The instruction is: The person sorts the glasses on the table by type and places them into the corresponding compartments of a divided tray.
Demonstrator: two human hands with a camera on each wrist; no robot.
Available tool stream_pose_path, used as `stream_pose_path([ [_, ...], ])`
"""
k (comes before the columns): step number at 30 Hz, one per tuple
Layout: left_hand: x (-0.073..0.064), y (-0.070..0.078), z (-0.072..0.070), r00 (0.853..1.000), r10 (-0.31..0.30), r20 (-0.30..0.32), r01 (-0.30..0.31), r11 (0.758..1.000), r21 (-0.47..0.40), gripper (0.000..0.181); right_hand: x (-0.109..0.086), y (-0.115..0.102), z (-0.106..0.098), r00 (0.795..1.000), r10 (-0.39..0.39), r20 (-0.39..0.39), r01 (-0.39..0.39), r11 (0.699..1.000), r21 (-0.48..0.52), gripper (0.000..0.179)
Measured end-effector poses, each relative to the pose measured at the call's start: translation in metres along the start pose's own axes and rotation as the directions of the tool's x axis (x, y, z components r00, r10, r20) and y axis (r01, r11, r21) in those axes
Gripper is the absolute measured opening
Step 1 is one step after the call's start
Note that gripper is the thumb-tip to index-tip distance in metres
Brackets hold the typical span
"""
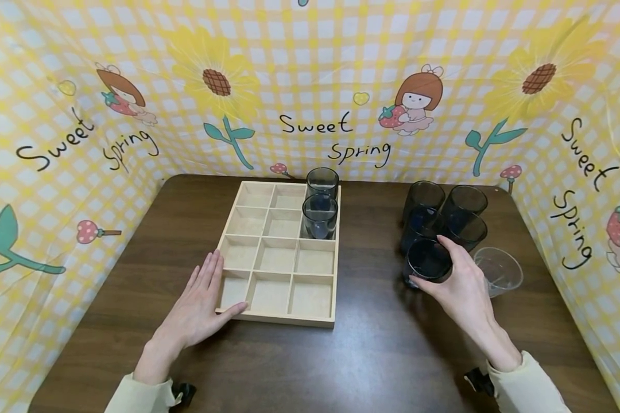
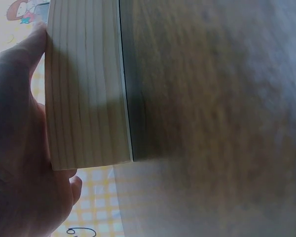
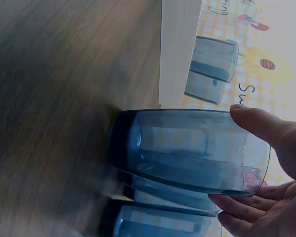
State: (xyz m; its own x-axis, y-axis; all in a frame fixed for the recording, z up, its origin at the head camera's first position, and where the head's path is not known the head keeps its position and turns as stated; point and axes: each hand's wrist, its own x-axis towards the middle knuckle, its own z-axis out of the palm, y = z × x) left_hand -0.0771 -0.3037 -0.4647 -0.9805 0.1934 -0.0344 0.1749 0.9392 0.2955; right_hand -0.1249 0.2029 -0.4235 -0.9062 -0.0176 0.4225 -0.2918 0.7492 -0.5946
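Pinching: right hand point(image 1: 460, 284), fingers and thumb near the rim of the nearest dark glass point(image 1: 427, 261), at the worktop point(image 1: 372, 355)'s right side.
Left hand point(image 1: 192, 316): fingers nearly straight along the wooden tray point(image 1: 284, 318)'s left wall.
Behind the pinched glass: four more dark glasses point(image 1: 422, 222) (a clear one point(image 1: 501, 272) beside the hand).
Right column: two tinted glasses point(image 1: 320, 218), farthest compartments.

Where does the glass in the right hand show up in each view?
Head view: the glass is right of centre, its rim pinched by the right hand.
Left wrist view: not in the picture.
Right wrist view: just below the middle, appearing sideways with its base leftward.
Shared landmark: the wooden tray, which shows in all three.
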Motion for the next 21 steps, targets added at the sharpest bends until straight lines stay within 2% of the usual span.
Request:
stream_pose_path([
  [21, 0.0001, 0.0001, 0.0012, 1.0, -0.011, 0.001, 0.011, 1.0, 0.007, 0.118, -0.0032, 0.0015, 0.0104, 0.997, 0.078, 0.02, -0.079, 0.994, 0.07, 0.095],
])
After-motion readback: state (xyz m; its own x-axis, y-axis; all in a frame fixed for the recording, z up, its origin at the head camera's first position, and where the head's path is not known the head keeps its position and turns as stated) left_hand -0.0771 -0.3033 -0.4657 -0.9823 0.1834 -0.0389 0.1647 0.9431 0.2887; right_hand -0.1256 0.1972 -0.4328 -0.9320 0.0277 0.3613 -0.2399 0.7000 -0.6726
